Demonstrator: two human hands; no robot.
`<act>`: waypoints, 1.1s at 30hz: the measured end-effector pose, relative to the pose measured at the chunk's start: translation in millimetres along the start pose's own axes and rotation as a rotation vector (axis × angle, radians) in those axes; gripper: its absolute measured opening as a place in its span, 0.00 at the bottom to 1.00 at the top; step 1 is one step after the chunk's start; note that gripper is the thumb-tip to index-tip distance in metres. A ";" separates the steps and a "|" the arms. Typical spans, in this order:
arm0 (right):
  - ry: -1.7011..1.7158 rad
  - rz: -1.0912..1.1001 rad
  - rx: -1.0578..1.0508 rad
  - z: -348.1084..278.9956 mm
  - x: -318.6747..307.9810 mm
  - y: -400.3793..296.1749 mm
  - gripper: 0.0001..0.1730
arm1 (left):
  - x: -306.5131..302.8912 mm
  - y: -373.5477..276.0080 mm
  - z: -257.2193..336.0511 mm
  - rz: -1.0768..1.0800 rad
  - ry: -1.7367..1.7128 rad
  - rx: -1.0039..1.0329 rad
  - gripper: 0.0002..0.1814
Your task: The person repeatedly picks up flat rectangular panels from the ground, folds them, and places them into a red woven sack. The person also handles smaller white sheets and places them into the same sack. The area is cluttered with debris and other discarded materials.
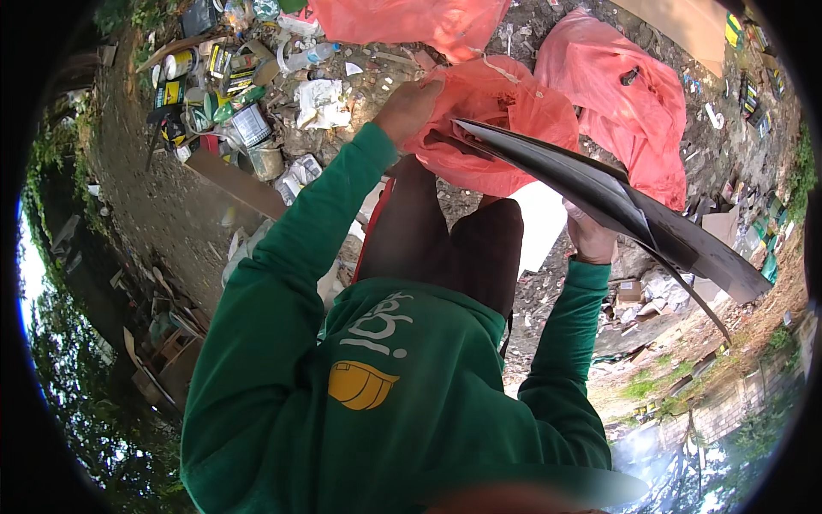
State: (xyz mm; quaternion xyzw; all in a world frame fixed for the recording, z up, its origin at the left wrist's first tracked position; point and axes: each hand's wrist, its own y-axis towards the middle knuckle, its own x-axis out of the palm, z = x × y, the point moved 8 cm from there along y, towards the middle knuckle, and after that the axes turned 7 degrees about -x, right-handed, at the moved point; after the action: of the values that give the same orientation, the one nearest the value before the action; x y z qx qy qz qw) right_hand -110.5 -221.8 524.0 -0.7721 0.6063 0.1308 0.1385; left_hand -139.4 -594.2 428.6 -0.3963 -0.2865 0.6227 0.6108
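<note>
My left hand [408, 112] grips the rim of a red plastic sack [546, 122], whose mouth faces up above my knees. My right hand [589, 232] holds a bundle of long, dark, bent sheets [642, 215]; their material I cannot tell. The narrow end of the bundle lies over the sack's mouth, and the wide end sticks out to the right. A white sheet [537, 221] hangs beside my right hand, below the dark bundle. Part of my right hand's fingers is hidden behind the sheets.
Another red sack [616, 96] lies at the upper right, and one more [411, 22] at the top. Cans, a plastic bottle [311, 56] and other litter cover the ground at the upper left. A cardboard piece [681, 29] lies at the upper right, a brown strip [234, 183] at the left.
</note>
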 end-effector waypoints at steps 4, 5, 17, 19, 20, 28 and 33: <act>-0.172 -0.102 -0.046 0.9 43.4 15.9 0.20 | 6.4 -11.8 6.0 -0.072 -0.186 -0.019 0.27; -0.037 -0.077 0.020 23.8 48.9 13.4 0.21 | 11.6 -12.5 6.4 -0.142 -0.325 -0.008 0.27; 0.169 0.067 0.257 -6.4 92.8 60.9 0.27 | -17.7 -42.2 4.9 -0.144 -0.434 0.066 0.21; 0.213 0.083 0.249 -6.6 91.0 66.8 0.29 | -22.2 -37.9 -6.4 -0.057 -0.312 0.051 0.20; 0.198 0.060 0.252 -2.7 93.2 66.0 0.29 | -17.8 -25.4 -27.4 -0.052 -0.296 0.058 0.19; 0.476 -0.195 0.000 8.9 108.9 27.2 0.26 | -34.6 -23.3 -24.6 0.251 -0.649 -0.072 0.20; -0.075 -0.245 0.195 38.9 51.1 -24.1 0.26 | -32.9 -4.3 -32.2 0.197 -0.682 -0.133 0.18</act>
State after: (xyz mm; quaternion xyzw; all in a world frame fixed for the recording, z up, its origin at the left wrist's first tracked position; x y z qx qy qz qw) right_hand -76.6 -247.8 470.3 -0.8178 0.5117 0.0820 0.2502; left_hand -111.9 -630.4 420.1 -0.2301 -0.4741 0.7550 0.3902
